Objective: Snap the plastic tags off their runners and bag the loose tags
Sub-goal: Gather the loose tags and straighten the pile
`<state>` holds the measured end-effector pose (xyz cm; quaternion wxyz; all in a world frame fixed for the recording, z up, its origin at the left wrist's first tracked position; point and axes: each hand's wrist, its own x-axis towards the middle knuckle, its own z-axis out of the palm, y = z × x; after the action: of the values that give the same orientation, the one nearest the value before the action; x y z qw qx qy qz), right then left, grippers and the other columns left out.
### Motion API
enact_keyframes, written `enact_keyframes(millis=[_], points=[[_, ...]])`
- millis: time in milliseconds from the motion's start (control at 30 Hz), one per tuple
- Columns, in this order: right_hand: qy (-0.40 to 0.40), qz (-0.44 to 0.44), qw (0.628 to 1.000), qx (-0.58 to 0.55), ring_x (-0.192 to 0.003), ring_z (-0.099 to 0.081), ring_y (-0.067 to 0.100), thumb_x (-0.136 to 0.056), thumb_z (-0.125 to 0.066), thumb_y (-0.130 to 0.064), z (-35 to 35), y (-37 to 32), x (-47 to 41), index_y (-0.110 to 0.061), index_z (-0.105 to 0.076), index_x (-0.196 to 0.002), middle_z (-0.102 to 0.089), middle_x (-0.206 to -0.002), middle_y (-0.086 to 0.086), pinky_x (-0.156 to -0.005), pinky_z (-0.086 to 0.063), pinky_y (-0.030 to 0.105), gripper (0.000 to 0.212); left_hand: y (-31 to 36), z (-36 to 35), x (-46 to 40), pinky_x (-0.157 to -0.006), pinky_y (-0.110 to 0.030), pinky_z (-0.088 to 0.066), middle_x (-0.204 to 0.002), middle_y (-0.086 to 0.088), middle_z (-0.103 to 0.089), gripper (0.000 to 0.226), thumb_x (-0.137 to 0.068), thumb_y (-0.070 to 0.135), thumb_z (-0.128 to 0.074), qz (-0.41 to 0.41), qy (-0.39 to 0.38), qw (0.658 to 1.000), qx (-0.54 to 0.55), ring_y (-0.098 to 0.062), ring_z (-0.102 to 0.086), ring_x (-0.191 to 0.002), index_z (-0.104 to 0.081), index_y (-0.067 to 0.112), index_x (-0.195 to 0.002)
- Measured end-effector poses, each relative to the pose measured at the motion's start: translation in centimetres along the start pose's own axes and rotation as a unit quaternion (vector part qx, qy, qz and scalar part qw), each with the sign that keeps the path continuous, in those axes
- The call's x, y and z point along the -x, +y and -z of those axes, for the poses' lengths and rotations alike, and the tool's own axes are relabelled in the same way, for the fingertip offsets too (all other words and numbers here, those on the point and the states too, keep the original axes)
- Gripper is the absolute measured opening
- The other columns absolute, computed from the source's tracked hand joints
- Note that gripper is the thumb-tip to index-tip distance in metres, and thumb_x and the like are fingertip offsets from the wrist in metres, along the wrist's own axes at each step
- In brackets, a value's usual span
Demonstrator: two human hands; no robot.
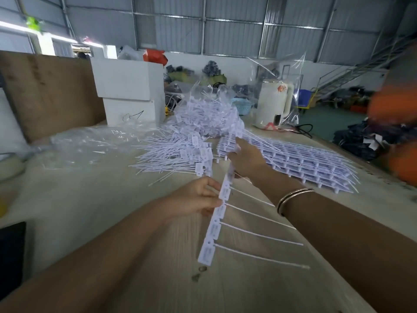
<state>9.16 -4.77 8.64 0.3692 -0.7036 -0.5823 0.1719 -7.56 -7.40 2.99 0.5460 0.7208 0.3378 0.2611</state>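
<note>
A long white strip of plastic tags (215, 219) on its runner slants over the wooden table (94, 208), thin tails pointing right. My left hand (198, 198) pinches the strip near its middle. My right hand (246, 158) grips the strip's far end. Behind the hands lies a heap of loose tags (194, 141). To its right sits a flat stack of unbroken tag strips (304, 162). A clear plastic bag (88, 143) lies crumpled at the left of the table.
White boxes (129, 91) and a brown board (45, 91) stand at the back left. A white kettle (274, 102) in clear wrap stands at the back right. A roll of tape (10, 164) sits at the left edge. An orange blur (397, 136) fills the right side.
</note>
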Motion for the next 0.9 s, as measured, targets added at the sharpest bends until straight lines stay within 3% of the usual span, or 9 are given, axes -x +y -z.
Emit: enact_keyframes(millis=[67, 133, 267, 367, 433, 567, 633, 700, 900], points=[[0.003, 0.012, 0.999, 0.047, -0.086, -0.060, 0.030, -0.095, -0.046, -0.023, 0.2, -0.1, 0.5, -0.018, -0.038, -0.138, -0.048, -0.116, 0.014, -0.071, -0.053, 0.027, 0.044, 0.1, 0.2, 0.1, -0.075, -0.029, -0.051, -0.092, -0.004, -0.068, 0.020, -0.088, 0.001, -0.058, -0.009, 0.026, 0.999, -0.027, -0.020, -0.063, -0.084, -0.051, 0.013, -0.103], [0.015, 0.035, 0.989, 0.145, -0.118, -0.045, 0.035, -0.093, -0.047, -0.033, 0.1, -0.2, 1.5, -0.022, -0.039, -0.136, -0.025, -0.137, 0.014, -0.093, -0.045, 0.042, 0.045, 0.0, 0.8, -0.1, -0.080, -0.033, -0.048, -0.098, -0.008, -0.065, 0.022, -0.090, -0.001, -0.054, -0.013, 0.086, 0.995, -0.039, -0.021, -0.062, -0.086, -0.053, 0.019, -0.101], [0.067, 0.193, 0.910, 0.360, -0.137, -0.016, 0.033, -0.091, -0.041, -0.038, -1.8, -0.5, 4.6, -0.034, -0.037, -0.137, -0.005, -0.155, 0.003, -0.106, -0.018, 0.054, 0.046, -0.3, 2.4, -0.9, -0.078, -0.032, -0.037, -0.098, -0.011, -0.061, 0.024, -0.082, 0.003, -0.055, -0.006, 0.151, 0.988, -0.024, -0.021, -0.055, -0.085, -0.056, 0.024, -0.093], [-0.009, 0.301, 0.883, 0.359, -0.139, -0.019, 0.020, -0.090, -0.046, -0.036, -3.2, -0.2, 5.7, -0.031, -0.040, -0.135, -0.032, -0.148, -0.003, -0.106, 0.004, 0.052, 0.045, -0.6, 3.1, -0.9, -0.074, -0.027, -0.042, -0.079, 0.001, -0.064, 0.020, -0.074, 0.000, -0.058, -0.025, 0.122, 0.992, 0.000, -0.014, -0.060, -0.077, -0.056, 0.016, -0.086], [-0.031, 0.335, 0.868, 0.364, -0.130, -0.037, 0.015, -0.092, -0.045, -0.036, -3.2, 0.0, 5.8, -0.031, -0.045, -0.130, -0.052, -0.128, -0.007, -0.105, 0.015, 0.048, 0.039, -1.3, 3.3, -0.5, -0.071, -0.021, -0.044, -0.075, 0.009, -0.065, 0.023, -0.082, -0.006, -0.058, -0.030, 0.117, 0.993, -0.015, 0.002, -0.062, -0.070, -0.059, 0.017, -0.084], [-0.011, 0.370, 0.841, 0.394, -0.115, -0.050, 0.018, -0.094, -0.043, -0.040, -2.1, 1.1, 5.2, -0.039, -0.052, -0.127, -0.058, -0.111, -0.005, -0.107, 0.010, 0.047, 0.034, -2.1, 4.0, 0.7, -0.068, -0.019, -0.047, -0.087, -0.002, -0.065, 0.025, -0.092, 0.001, -0.051, -0.034, 0.106, 0.989, -0.093, -0.001, -0.060, -0.072, -0.064, 0.022, -0.091], [0.014, 0.356, 0.847, 0.395, -0.113, -0.052, 0.018, -0.095, -0.043, -0.041, -1.1, 1.9, 4.6, -0.038, -0.058, -0.122, -0.059, -0.110, -0.005, -0.106, 0.007, 0.047, 0.031, -2.1, 5.2, 1.1, -0.067, -0.020, -0.044, -0.088, 0.001, -0.066, 0.018, -0.094, 0.013, -0.053, -0.034, 0.119, 0.972, -0.199, -0.001, -0.060, -0.072, -0.065, 0.026, -0.093], [0.013, 0.317, 0.868, 0.382, -0.114, -0.051, 0.017, -0.095, -0.043, -0.040, -0.4, 2.8, 4.1, -0.038, -0.059, -0.119, -0.058, -0.110, -0.006, -0.107, 0.004, 0.048, 0.029, -2.5, 6.3, 1.2, -0.079, -0.031, -0.046, -0.094, 0.002, -0.068, 0.014, -0.094, 0.024, -0.054, -0.011, 0.132, 0.952, -0.275, -0.012, -0.062, -0.086, -0.067, 0.024, -0.093], [-0.060, 0.239, 0.930, 0.273, -0.119, -0.045, 0.011, -0.093, -0.041, -0.030, -2.0, 3.7, 3.5, -0.036, -0.056, -0.122, -0.054, -0.115, -0.010, -0.109, 0.003, 0.053, 0.033, -3.1, 6.5, 0.7, -0.087, -0.030, -0.045, -0.095, 0.006, -0.068, 0.006, -0.088, 0.022, -0.062, 0.025, 0.138, 0.959, -0.245, -0.013, -0.063, -0.095, -0.065, 0.027, -0.086]])
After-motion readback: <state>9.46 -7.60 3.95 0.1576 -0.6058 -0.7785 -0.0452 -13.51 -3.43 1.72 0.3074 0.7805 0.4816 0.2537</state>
